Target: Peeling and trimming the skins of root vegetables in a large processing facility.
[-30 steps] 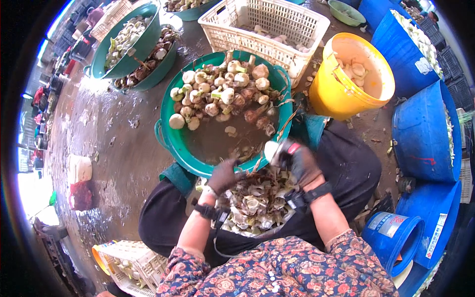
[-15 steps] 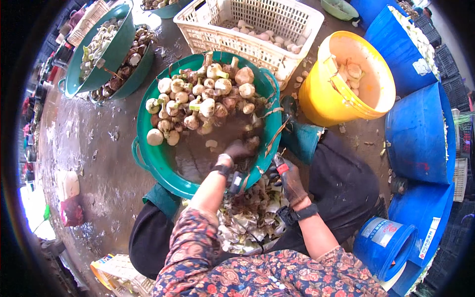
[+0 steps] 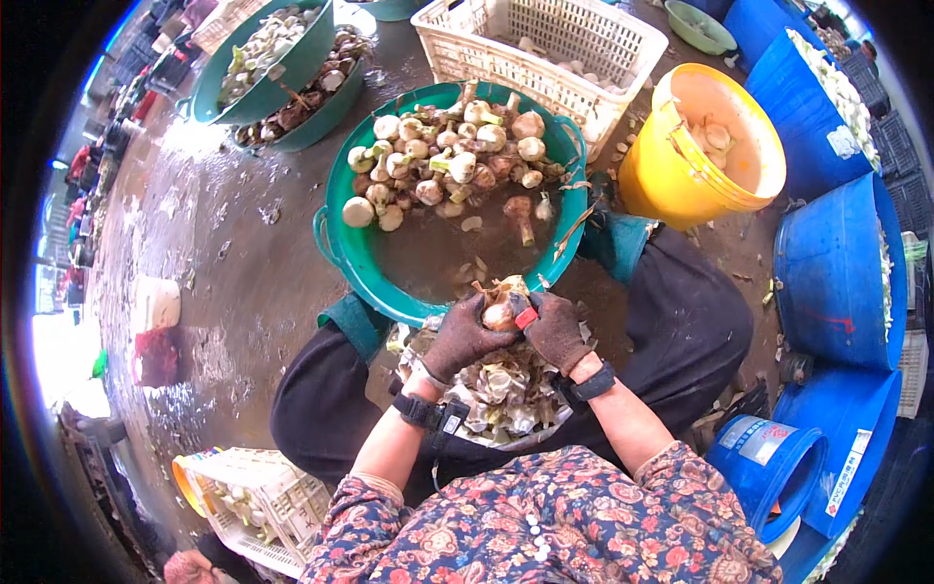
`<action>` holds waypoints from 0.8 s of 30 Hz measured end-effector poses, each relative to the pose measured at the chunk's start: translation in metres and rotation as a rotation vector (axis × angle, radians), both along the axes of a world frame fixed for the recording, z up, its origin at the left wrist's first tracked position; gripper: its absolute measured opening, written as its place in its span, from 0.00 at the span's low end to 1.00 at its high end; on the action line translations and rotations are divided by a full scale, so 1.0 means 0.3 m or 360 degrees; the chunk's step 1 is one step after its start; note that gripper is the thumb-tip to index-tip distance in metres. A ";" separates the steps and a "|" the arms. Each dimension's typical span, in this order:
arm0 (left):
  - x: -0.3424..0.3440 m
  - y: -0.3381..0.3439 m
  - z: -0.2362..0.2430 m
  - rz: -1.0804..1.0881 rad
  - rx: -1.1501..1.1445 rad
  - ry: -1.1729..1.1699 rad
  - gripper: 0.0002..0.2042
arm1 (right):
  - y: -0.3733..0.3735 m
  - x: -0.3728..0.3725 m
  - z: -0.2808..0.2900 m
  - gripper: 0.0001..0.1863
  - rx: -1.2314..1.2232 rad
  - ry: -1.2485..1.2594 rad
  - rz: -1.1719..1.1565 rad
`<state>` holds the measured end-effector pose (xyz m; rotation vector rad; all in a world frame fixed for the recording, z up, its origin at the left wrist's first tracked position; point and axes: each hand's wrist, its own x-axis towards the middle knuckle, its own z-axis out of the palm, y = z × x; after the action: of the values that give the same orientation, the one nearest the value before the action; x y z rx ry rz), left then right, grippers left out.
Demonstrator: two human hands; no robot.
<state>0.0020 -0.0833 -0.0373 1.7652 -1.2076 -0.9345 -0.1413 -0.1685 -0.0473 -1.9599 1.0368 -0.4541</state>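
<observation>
My gloved left hand (image 3: 465,341) is closed round a garlic bulb (image 3: 500,313) at the near rim of a green basin (image 3: 340,204). My gloved right hand (image 3: 559,334) presses against the same bulb from the right, fingers bent; a red band or piece (image 3: 526,318) shows by its thumb. Whether that hand also holds a small tool is hidden. Inside the basin, a heap of garlic bulbs (image 3: 457,165) with cut stems fills the far side, and one reddish bulb (image 3: 520,216) lies apart on the right. Below my hands is a pile of garlic skins (image 3: 511,394) between my legs.
A yellow bucket (image 3: 715,185) with some bulbs stands right of the basin. Behind it is a white slatted crate (image 3: 525,73). Blue tubs (image 3: 835,277) line the right side; stacked green basins (image 3: 209,92) stand far left. Another crate (image 3: 292,492) lies near left.
My left hand has come up out of the basin with a garlic bulb, drawing back to meet my right hand at the near rim. The whole view has shifted a little.
</observation>
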 end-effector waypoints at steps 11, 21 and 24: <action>-0.041 0.109 0.089 0.0416 0.0300 0.1779 0.24 | 0.042 -0.059 0.014 0.20 0.1705 -0.1038 -0.0172; -0.072 0.130 0.039 0.0204 -0.0063 0.0285 0.19 | 0.098 -0.037 -0.069 0.25 0.2040 -0.0992 -0.0156; -0.061 0.121 0.048 0.0040 0.0049 0.0100 0.15 | 0.059 -0.056 -0.329 0.23 0.2452 -0.1950 0.0729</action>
<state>-0.0163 -0.0469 -0.0230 1.7585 -1.1340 -0.9914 -0.1580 -0.1509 -0.1460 -0.2584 -0.0630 -0.3011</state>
